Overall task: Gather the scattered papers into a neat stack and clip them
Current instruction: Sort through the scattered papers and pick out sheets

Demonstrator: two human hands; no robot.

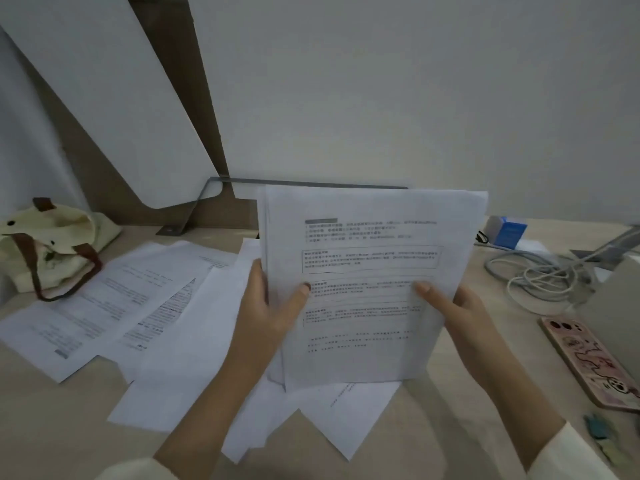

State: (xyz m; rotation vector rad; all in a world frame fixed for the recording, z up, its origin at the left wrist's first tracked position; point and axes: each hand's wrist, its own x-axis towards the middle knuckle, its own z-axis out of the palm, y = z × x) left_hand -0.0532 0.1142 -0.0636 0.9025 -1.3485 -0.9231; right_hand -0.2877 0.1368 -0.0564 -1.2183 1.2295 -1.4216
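Stack of white printed paper sheets (pixel 370 271) upright, long axis vertical, above beige table (pixel 69 427). Left hand (pixel 273 313) and right hand (pixel 453 306) pinch its side edges. Loose white sheets (pixel 121 299) lie left and beneath, nearer left hand.

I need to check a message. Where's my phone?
Head view: the phone lies back-up on the desk at the far right, right of the right hand, nearer the person than the white cables.

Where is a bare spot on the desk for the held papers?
Bare desk shows at the near left corner, in front of the scattered papers, and between them and the phone. Crowded: cables far right, bag far left.
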